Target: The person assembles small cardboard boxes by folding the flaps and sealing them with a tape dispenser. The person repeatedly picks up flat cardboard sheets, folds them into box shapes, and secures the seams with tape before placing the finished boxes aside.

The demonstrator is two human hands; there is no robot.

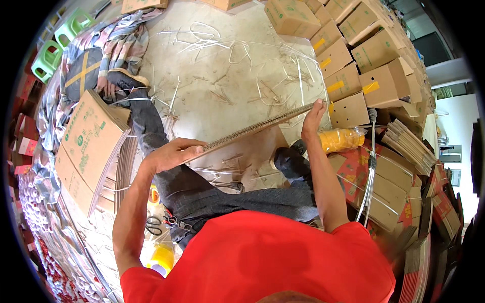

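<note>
Head view, hands (172,154) (313,118) gripping flat cardboard sheet (252,129)

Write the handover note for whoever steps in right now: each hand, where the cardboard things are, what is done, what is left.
Left hand: grips the near end of a flattened cardboard sheet, seen edge-on, held across the lap.
Right hand: grips the far end of the same sheet.
Stack of flat printed cartons: on the floor at the person's left.
Done: assembled brown boxes are piled ahead and to the right.
Yellow tape roll: lies just right of the right hand.
Scissors: on the floor under the left elbow.
Left: the held sheet is not yet folded into a box; the flat stack remains.
</note>
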